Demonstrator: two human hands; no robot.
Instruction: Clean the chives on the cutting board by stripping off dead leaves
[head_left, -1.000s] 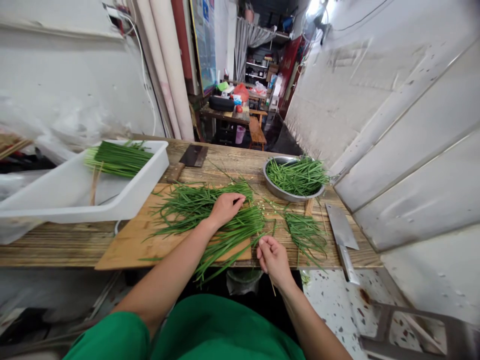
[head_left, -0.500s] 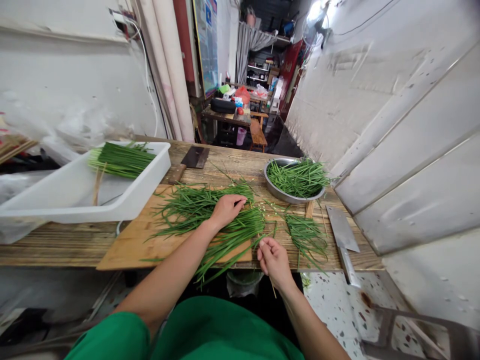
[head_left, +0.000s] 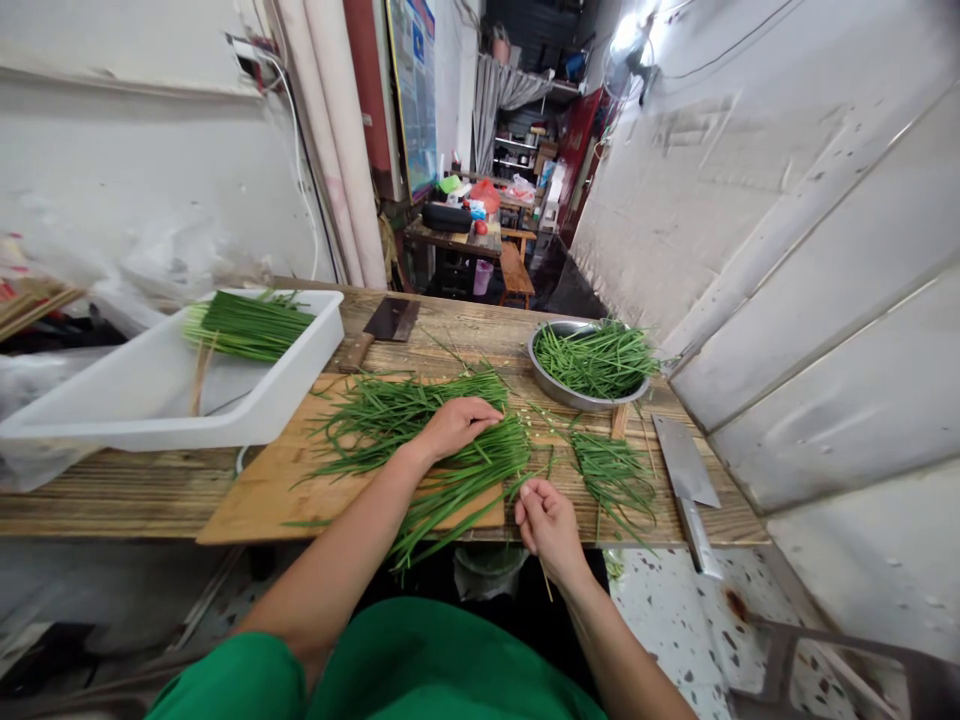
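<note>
Garlic chives (head_left: pixel 480 465) lie in a loose pile across a wooden cutting board (head_left: pixel 259 495), cut ends to the right. Over the middle of the pile is my left hand (head_left: pixel 456 428), palm down, its fingers pinched at the cut ends of some stalks. My right hand (head_left: pixel 551 515) is closed near the table's front edge, thumb and forefinger pinching a garlic chive at the pile's lower right. A thin yellowish stalk hangs beneath that hand. A smaller bunch of chives (head_left: pixel 611 470) rests on the table to the right.
A steel bowl (head_left: pixel 551 382) heaped with chives stands at the back right. One cleaver (head_left: pixel 686 465) lies at the right, its handle past the front edge; another cleaver (head_left: pixel 391 320) lies behind the board. A white tray (head_left: pixel 150 430) at left holds a chive bundle. Below is a lined bin (head_left: pixel 489 572).
My left hand has shifted slightly right, and its fingertips have come together at the chives' cut ends. My right hand has hardly moved and keeps its pinch.
</note>
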